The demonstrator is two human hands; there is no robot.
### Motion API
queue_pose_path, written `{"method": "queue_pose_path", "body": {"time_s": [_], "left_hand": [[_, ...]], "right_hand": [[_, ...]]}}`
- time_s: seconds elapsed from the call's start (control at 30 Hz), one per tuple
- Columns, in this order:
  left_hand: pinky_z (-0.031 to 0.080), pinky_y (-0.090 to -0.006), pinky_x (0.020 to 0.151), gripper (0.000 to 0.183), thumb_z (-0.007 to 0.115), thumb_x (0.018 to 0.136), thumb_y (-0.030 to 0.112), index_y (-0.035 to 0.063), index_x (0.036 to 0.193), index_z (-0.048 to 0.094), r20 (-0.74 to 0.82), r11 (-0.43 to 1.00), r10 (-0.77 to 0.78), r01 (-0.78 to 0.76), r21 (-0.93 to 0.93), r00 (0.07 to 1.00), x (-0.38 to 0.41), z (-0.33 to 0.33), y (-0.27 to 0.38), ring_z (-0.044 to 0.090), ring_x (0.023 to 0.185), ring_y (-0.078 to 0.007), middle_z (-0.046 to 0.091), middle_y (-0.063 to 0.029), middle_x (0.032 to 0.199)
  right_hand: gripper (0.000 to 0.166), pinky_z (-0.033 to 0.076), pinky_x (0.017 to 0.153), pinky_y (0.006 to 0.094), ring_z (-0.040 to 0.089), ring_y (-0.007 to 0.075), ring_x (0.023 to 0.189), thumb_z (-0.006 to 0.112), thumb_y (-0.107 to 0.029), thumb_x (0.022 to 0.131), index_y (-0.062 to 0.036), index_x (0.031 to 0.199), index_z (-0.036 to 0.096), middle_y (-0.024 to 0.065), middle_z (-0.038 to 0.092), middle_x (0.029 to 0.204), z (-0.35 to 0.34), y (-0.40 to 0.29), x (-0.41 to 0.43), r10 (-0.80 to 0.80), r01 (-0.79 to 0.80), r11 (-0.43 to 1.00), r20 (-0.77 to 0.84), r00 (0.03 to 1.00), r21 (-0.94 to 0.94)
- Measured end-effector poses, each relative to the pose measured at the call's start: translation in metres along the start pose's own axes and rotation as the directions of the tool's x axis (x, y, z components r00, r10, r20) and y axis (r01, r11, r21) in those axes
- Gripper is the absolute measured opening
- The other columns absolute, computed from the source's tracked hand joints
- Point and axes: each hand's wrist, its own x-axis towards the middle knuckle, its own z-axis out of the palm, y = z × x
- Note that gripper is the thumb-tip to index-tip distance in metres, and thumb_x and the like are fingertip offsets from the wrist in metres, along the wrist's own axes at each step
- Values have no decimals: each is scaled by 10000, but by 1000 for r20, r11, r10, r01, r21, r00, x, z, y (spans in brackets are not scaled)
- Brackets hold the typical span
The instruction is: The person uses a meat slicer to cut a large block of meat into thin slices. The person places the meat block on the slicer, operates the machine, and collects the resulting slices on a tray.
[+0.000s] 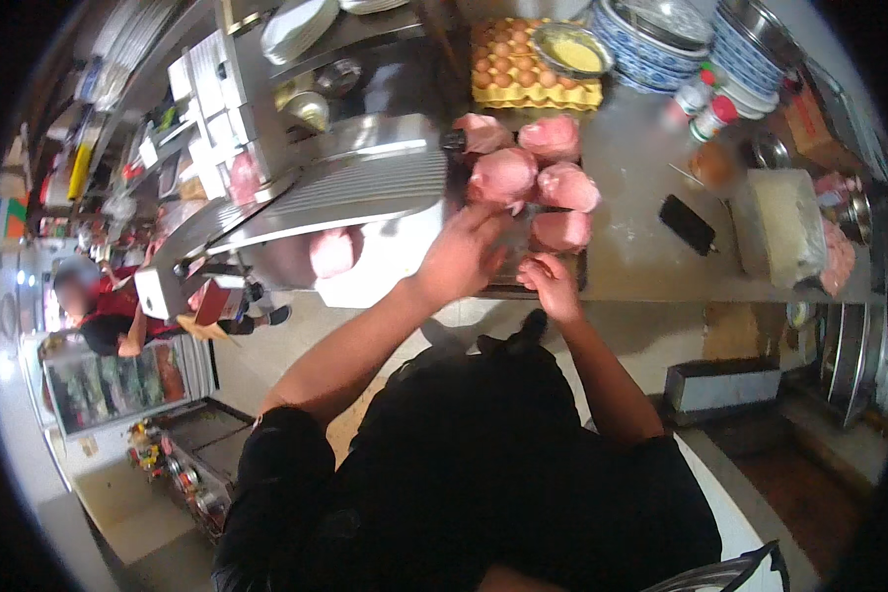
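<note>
Several rounded pieces of pink raw meat (503, 176) lie grouped on a dark tray (514, 285) at the counter's edge. My left hand (465, 251) is over the tray's left side, its fingertips at the near edge of the largest piece; whether they touch it is unclear. At the near right piece (562, 231), my right hand (551, 283) hovers just below with curled fingers, and no held thing shows. Left of the tray stands a metal meat slicer (370, 177) with a ribbed plate. Under it, another piece of meat (331, 251) rests on a white surface (385, 255).
Behind the meat are yellow egg trays (536, 96) with a bowl of yellow liquid (573, 52) and stacked blue-patterned bowls (651, 44). A phone (687, 224) and a plastic-wrapped block (777, 226) lie to the right. A person in red and black (111, 311) stands far left.
</note>
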Motion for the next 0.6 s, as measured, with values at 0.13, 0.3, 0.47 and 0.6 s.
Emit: {"method": "queue_pose_path", "body": {"time_s": [0.13,0.3,0.47,0.6], "left_hand": [[511,-458,1000,394,675,798,-18,49,1186,650,-173,986,-132,112,-122,976,-96,-40,-8,611,1189,-390,622,-158,1332],[456,-454,1067,437,656,805,-12,12,1238,605,-603,876,-421,476,-78,677,-184,-73,-45,568,1254,-396,591,-194,1338],[322,-493,1189,937,762,777,78,-4,1558,251,-504,890,-406,455,-28,763,-175,-75,-107,335,1420,-485,349,-275,1538],[454,-506,1082,921,768,795,158,69,1569,277,-444,852,-507,507,-130,739,-168,-80,-124,460,1353,-478,369,-278,1540]], "right_hand": [[248,542,829,282,693,149,899,607,-204,1047,-5,1190,645,63,698,1054,41,-30,-12,-82,84,996,89,993,-16],[342,555,891,355,681,250,1060,666,-241,1010,21,1224,615,122,686,1188,134,-54,30,-186,161,981,305,934,105],[718,464,1038,449,616,357,1200,821,-359,841,-28,1405,524,202,630,1314,244,-76,97,-572,607,396,332,750,-689],[821,411,1120,448,525,354,1332,824,-322,821,-14,1485,452,213,541,1442,276,-96,84,-312,519,586,418,853,-622]]}}
